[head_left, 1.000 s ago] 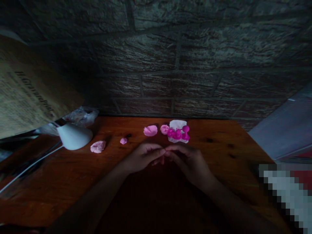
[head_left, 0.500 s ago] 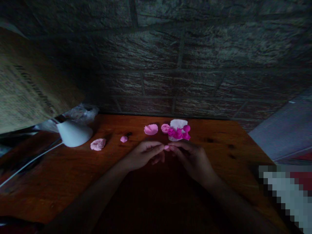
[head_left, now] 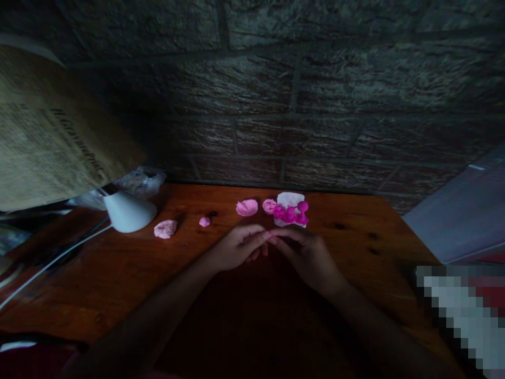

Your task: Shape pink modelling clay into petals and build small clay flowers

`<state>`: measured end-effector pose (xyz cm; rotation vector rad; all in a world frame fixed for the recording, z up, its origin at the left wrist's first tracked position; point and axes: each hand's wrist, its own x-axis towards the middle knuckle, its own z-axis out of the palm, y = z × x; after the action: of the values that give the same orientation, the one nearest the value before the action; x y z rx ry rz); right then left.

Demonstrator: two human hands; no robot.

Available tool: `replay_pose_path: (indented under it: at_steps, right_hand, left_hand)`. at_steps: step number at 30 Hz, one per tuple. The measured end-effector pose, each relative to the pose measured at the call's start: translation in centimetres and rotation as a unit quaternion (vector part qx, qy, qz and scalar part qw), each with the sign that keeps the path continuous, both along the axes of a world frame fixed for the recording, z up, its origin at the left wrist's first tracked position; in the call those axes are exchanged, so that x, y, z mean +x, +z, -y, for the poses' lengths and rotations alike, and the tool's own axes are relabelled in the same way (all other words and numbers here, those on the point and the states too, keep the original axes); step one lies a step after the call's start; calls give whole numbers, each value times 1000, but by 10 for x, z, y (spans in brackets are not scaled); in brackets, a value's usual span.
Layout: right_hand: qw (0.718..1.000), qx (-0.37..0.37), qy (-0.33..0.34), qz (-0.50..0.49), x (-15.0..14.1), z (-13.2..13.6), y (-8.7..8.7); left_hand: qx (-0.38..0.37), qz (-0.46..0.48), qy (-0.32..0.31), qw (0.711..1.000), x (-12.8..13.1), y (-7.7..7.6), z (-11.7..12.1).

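Observation:
My left hand (head_left: 243, 246) and my right hand (head_left: 310, 255) meet over the wooden table, their fingertips pressed together. Pinched between them is a small piece of pink clay-like material (head_left: 270, 236), mostly hidden by the fingers. Just beyond the hands, bright magenta shaped pieces (head_left: 291, 215) lie on a white sheet (head_left: 291, 198). A round pink piece with lines pressed in it (head_left: 270, 206) sits beside them. Further left are a flattened pink piece (head_left: 246, 208), a small pink lump (head_left: 204, 222) and a larger, paler pink lump (head_left: 165, 229).
At the left stands a lamp with a white base (head_left: 130, 215), a printed shade (head_left: 59, 137) and a white cord (head_left: 59, 258). Clear plastic wrap (head_left: 142, 179) lies behind it. A stone-patterned wall (head_left: 252, 84) borders the wooden table's (head_left: 374, 221) back edge.
The view has shifted slightly, so the lamp and lumps appear further right. My fingertips have closed in more tightly, and less of the pink piece shows between them.

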<state>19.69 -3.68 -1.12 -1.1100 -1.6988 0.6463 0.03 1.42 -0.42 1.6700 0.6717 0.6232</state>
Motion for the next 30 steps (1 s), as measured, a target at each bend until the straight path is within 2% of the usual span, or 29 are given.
replay_pose_path:
  at_steps: [6, 10, 14, 17, 21, 26, 30]
  right_hand:
    - [1000, 20, 17, 2, 1, -1, -3]
    - [999, 18, 5, 28, -2, 0, -2]
    - [999, -11, 3, 41, -6, 3, -2]
    - [997, -66, 13, 21, -7, 3, -3]
    - [990, -126, 38, -53, -8, 2, 0]
    - [982, -126, 70, -121, -10, 5, 11]
    - [949, -208, 108, -210, -12, 6, 12]
  left_hand:
    - [47, -14, -22, 999, -2, -1, -2]
    - [49, -24, -8, 998, -2, -1, -1]
    - [139, -45, 41, 988, -1, -1, 0]
    - [174, -6, 93, 980, 1, -2, -2]
    - [104, 86, 71, 988, 4, -2, -4]
    - [0, 98, 58, 994, 1, 0, -3]
    - [-50, 115, 60, 990, -2, -4, -4]
